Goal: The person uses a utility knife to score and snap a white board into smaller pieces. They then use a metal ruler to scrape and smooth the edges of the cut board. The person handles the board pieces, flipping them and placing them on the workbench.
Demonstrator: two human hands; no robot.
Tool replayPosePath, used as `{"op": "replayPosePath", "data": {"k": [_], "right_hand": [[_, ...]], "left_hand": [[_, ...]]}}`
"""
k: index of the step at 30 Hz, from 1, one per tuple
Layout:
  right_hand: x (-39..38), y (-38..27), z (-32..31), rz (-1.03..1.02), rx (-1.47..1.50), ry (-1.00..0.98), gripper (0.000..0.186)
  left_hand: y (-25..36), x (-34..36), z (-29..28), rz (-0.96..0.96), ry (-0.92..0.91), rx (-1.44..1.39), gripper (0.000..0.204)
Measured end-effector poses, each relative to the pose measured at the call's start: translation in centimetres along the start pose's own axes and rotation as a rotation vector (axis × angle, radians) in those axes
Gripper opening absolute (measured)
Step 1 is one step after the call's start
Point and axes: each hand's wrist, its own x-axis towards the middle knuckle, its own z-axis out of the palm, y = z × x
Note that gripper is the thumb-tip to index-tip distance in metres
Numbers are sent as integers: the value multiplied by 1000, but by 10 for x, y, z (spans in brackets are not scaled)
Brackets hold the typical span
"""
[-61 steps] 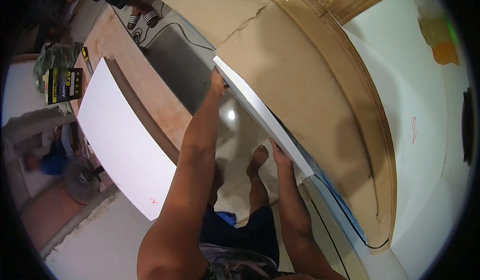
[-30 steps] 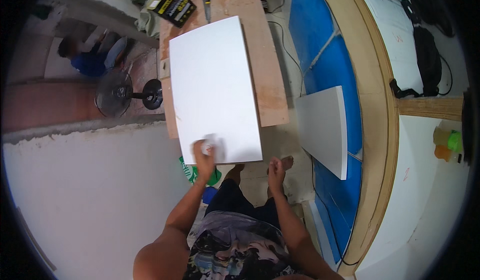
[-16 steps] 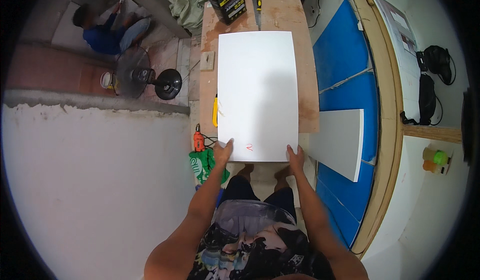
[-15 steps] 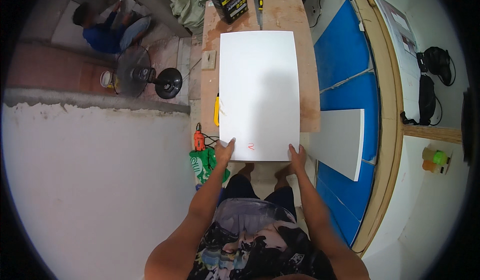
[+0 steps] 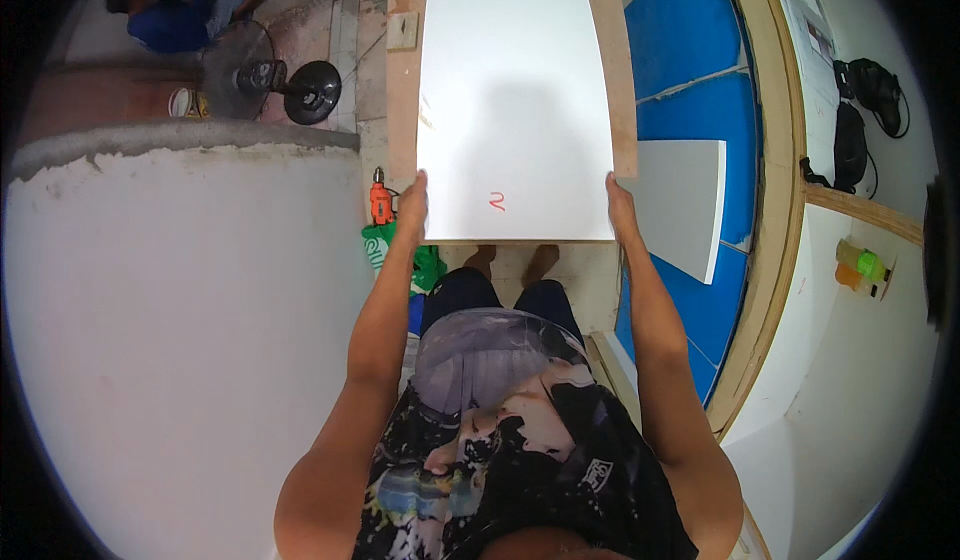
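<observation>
A large white rectangular panel (image 5: 515, 120) with a red mark near its lower end lies over a pale plywood board (image 5: 625, 165). My left hand (image 5: 413, 205) is closed on the panel's lower left edge, and my right hand (image 5: 621, 205) grips the matching edge on the right, with the fingers mostly hidden by the sheet. A small wooden block (image 5: 401, 31) rests on the plywood beside the panel's upper left. Below the board on the left, an orange drill (image 5: 382, 200) lies by a green bag (image 5: 377, 245).
At upper left a person (image 5: 170, 15) sits near a standing fan (image 5: 312, 90). A white wall (image 5: 180, 310) fills the left. At right, another white board (image 5: 680, 200) leans on blue sheeting (image 5: 690, 120); beyond are a wooden frame (image 5: 770, 100) and black bags (image 5: 870, 100).
Earlier both hands held a narrow white board at the right, now propped on the blue sheeting. Since half a second ago they have moved up to grip the large panel by its sides.
</observation>
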Motion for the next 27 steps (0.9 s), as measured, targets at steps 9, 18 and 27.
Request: {"op": "replayPosePath", "data": {"k": [9,18,27], "right_hand": [[-2,2,-7,-157,-182,81,67],[1,18,-16,-64,-422,13,62],[0,-2,7,-12,-832,-105,59]], "left_hand": [[22,-26,3,206,123,248,62],[-11,-4,11,184,90,529,64],[-66,54,-40,149,36,673,73]]}}
